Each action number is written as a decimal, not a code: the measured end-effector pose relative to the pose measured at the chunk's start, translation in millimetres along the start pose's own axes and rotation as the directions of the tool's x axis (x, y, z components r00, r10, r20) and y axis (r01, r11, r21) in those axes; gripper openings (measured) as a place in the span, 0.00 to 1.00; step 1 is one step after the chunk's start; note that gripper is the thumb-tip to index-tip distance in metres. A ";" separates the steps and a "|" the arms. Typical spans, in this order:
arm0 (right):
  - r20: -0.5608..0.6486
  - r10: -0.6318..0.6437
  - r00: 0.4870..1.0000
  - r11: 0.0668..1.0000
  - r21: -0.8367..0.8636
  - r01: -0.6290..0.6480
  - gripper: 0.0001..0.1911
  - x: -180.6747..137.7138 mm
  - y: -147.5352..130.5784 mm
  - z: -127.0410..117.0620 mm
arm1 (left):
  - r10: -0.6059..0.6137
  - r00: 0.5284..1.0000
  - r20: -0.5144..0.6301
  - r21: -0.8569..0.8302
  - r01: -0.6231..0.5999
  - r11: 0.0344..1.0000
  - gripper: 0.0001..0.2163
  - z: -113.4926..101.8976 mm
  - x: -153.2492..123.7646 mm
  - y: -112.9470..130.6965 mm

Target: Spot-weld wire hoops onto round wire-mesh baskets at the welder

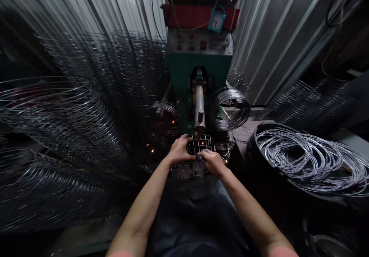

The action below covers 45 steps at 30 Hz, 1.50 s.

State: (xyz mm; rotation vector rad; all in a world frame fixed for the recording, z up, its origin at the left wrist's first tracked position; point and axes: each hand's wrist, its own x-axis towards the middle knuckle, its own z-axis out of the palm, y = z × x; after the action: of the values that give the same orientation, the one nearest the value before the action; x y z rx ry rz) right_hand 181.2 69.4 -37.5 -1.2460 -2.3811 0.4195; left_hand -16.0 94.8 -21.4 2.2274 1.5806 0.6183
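A round wire cage (211, 142) with a crossed grid sits beneath the upper electrode arm (199, 109) of a green spot welder (180, 70). My left hand (179, 150) grips the cage's left side, its fingers at the rim and its thumb reaching across the wires. On the near right, my right hand (213, 161) holds the cage with bent fingers close to my left thumb. The electrode tip comes down at the grid just beyond my hands. Orange sparks glow around the cage. Its lower part is dark and partly hidden by my hands.
Tall stacks of wire rings (95, 107) crowd the left side. Wire coils (230, 109) hang on both sides of the welder. A black tub (253, 149) of loose wire rings (311, 157) stands at right. A blue clock (216, 20) sits above the control panel (198, 42).
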 end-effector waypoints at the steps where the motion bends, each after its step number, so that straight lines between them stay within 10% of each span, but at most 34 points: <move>1: -0.012 0.018 1.000 1.000 -0.019 -0.019 0.13 4.0 0.9 0.5 | -0.016 1.000 -0.001 0.005 0.016 1.000 0.38 -0.7 4.4 -0.6; 10: -0.325 0.204 0.924 0.944 0.316 -0.098 0.15 -13.4 5.7 13.4 | -0.043 0.999 -0.016 0.036 0.044 0.998 0.41 -0.4 17.5 -1.8; 15: -0.179 0.483 0.857 0.728 0.626 -0.280 0.18 -74.9 27.2 51.2 | -0.087 0.995 -0.053 0.041 0.089 0.995 0.40 -3.3 28.4 -5.2; 22: -0.226 0.636 0.738 0.658 0.658 -0.366 0.19 -139.7 54.0 97.5 | -0.130 0.989 -0.069 0.003 0.130 0.991 0.35 -3.5 44.6 -10.3; 27: 0.018 0.840 0.543 0.162 0.946 -0.282 0.16 -136.6 58.6 82.1 | -0.131 0.991 -0.037 -0.067 0.128 0.990 0.33 -2.8 45.1 -8.6; 32: 0.323 0.728 0.605 -0.265 0.946 -0.186 0.12 -141.4 67.3 55.3 | -0.104 0.994 0.038 -0.087 0.107 0.990 0.35 -7.1 46.5 -10.2; 34: 0.294 0.733 0.613 -0.214 0.956 -0.203 0.15 -146.7 65.3 48.3 | -0.107 0.989 0.105 -0.091 0.117 0.989 0.43 -8.2 41.8 -18.7; 37: 0.121 0.782 0.612 0.097 0.946 -0.311 0.20 -155.3 58.4 46.6 | -0.145 0.966 0.212 -0.084 0.165 0.983 0.59 -4.4 25.9 -40.4; 41: -0.030 0.664 0.747 0.522 0.734 -0.434 0.22 -170.3 55.4 61.8 | -0.228 0.947 0.227 -0.139 0.263 0.955 0.65 10.0 5.2 -70.5; 45: -0.064 0.522 0.851 0.734 0.542 -0.409 0.20 -183.5 60.6 77.3 | -0.180 0.979 0.100 -0.270 0.201 0.942 0.60 23.0 1.0 -84.8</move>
State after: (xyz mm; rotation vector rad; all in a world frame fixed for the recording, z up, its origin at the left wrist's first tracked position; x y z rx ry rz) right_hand 279.5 -54.8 -172.5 -1.5186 -1.5866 0.9529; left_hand -71.1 122.7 -83.8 1.8467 1.5422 0.6495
